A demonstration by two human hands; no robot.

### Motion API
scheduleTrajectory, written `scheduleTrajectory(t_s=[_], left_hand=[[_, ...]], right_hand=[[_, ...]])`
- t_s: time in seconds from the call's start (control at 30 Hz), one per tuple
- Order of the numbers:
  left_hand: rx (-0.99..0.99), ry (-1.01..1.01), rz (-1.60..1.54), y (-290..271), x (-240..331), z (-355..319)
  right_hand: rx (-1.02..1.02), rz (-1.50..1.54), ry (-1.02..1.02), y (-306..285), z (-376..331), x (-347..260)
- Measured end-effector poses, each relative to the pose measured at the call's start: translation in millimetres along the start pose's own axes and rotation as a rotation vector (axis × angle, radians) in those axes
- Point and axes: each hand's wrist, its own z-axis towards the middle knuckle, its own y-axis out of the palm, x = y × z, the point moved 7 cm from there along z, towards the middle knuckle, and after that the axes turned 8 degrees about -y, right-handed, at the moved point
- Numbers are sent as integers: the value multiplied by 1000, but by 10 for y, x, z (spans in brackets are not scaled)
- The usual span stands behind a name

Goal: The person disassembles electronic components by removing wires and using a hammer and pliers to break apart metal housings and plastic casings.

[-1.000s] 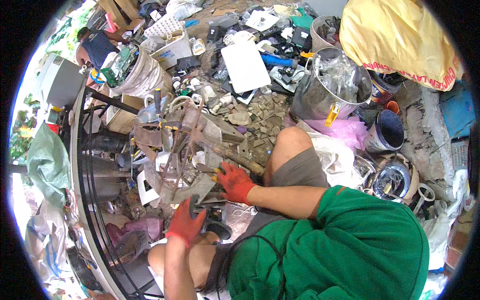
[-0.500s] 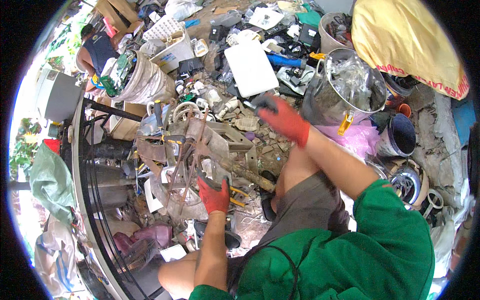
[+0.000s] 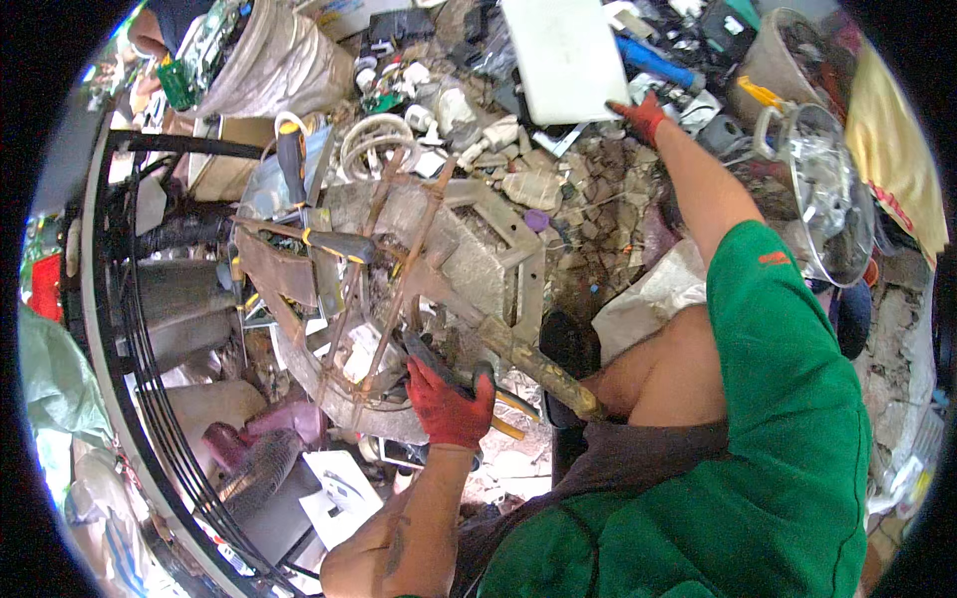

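My left hand, in a red glove with dark fingertips, is open over the front of a grey metal block, with its thumb apart from the fingers. Beside the thumb lie yellow-and-black plier handles. Rusty bars cross the block, and a worn wooden handle slants from it toward my knee. My right hand, gloved alike, reaches far out to the near right corner of a flat white panel. Its fingers are apart, one of them overlapping the panel's edge.
Two yellow-and-black screwdrivers sit left of the block. A black metal frame bounds the left side. Scrap-filled buckets stand far left and right. Mixed scrap covers the ground beyond, with another person's arm at top left.
The view has moved closer to the block. My right hand has moved from left of the panel's near edge to its near right corner. My left hand stays by the block.
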Motion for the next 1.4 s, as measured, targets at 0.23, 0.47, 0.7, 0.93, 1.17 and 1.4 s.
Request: scheduleTrajectory(t_s=[0.23, 0.47, 0.7, 0.93, 1.17, 1.4], left_hand=[[-21, 113, 28, 22, 125, 71], [34, 151, 6, 35, 99, 64], [54, 141, 0, 87, 40, 7], [31, 92, -5, 24, 66, 35], [-9, 42, -4, 0, 97, 57], [45, 96, -40, -44, 167, 41]], right_hand=[[26, 438, 78, 279, 314, 64], [-382, 849, 126, 543, 22, -309], [-106, 289, -88, 93, -171, -905], [181, -247, -507, -682, -559, -2067], [99, -615, -989, 94, -1858, -2200], [-599, -686, -791, 1044, -2320, -1482]])
